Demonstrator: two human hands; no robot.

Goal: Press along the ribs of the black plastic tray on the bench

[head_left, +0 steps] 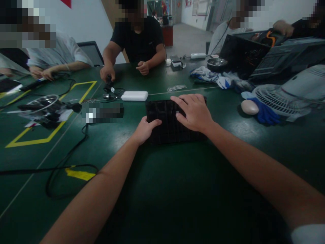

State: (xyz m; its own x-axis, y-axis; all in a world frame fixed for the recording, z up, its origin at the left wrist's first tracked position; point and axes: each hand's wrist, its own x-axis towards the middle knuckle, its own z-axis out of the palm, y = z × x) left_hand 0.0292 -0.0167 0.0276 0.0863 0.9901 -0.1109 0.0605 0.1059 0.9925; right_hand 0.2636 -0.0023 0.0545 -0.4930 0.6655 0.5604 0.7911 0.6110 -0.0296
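Black panel [167, 130] under spread right fingers [179, 103]

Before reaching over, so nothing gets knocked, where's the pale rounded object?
On the head view's right, the pale object lies beside the blue glove, near the grille.

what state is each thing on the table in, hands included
left hand: gripping the panel's left edge, thumb on top
right hand: spread over the panel's top
black ribbed panel: under both hands
white box: lying flat
black cable: slack, looped
blue glove: unworn
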